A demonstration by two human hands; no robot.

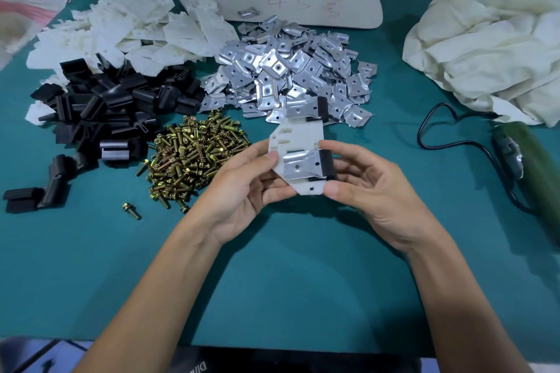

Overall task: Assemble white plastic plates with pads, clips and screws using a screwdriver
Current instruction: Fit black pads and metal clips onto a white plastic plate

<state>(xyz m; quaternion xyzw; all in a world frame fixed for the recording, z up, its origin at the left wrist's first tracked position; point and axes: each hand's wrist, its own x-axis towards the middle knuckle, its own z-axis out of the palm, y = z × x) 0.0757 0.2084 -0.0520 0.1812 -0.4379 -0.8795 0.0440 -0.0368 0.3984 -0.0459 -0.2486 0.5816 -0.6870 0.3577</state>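
Holding white plastic plate [306,136] just above counter [303,281] beside screw pile [194,154], pinched at its left edge in left hand [242,188] grip and clamped at its black pad [328,163] end in right hand [363,188] grip, probably to keep metal clip [300,162] seated over its empty screw hole.

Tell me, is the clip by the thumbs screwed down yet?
Not yet. The clip on the plate shows an empty hole; screws lie piled.
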